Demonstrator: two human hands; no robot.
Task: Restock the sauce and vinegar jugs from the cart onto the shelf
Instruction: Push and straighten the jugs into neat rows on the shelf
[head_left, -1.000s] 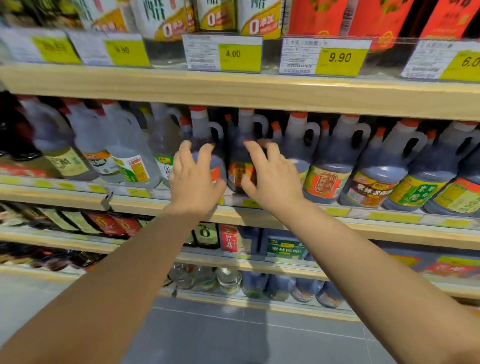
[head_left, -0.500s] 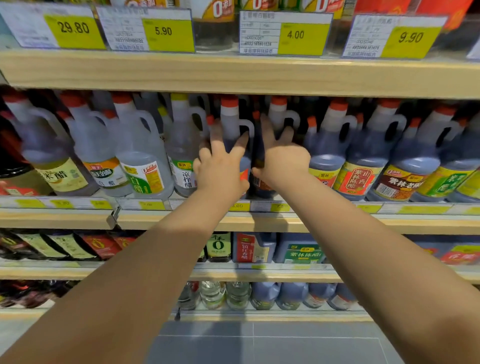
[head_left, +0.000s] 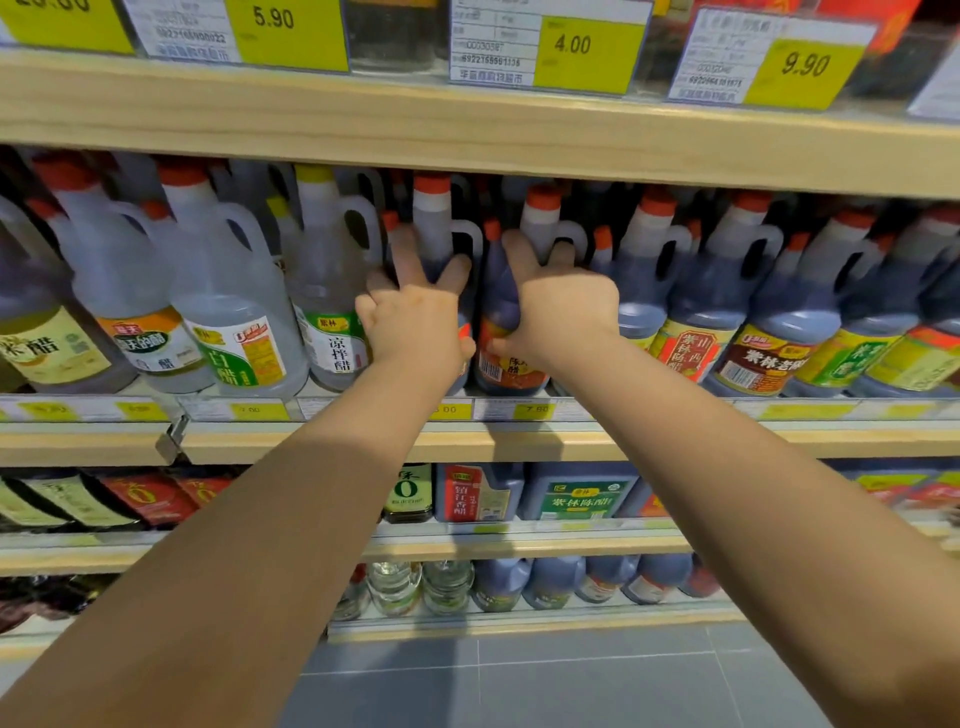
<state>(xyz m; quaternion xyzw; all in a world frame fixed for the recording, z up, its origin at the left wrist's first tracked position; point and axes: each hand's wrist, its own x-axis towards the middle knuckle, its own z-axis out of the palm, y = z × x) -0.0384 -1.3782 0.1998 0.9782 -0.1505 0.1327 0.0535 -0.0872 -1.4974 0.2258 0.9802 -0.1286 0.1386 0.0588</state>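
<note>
- Both dark jugs stand on the middle shelf (head_left: 519, 441), about 12 o'clock from the centre of the head view; the cart is not in view
- Your left hand (head_left: 415, 325) is open, fingers fanned and straight against the body of the tall red-capped jug (head_left: 434, 228); nothing is clamped
- Your right hand (head_left: 563, 306) is also spread, fingers lying up the shoulder of the neighbouring dark jug (head_left: 496, 296) and thumb against its front; read as a push, not a grip
- The two jugs stand just beside each other, upright, in a tightly packed row; clear vinegar jugs (head_left: 228, 312) sit at 9 o'clock of your left hand
- Handling judgement: filled with liquid, so heavy and prone to slosh; smooth plastic, likely slick under a flat palm; walls probably give a little when squeezed
- Take hold by the moulded loop handle (head_left: 470, 244), at 3 o'clock of the neck, and steady the base with the other palm; pushing high on the neck risks tipping the jug into the row behind
</note>
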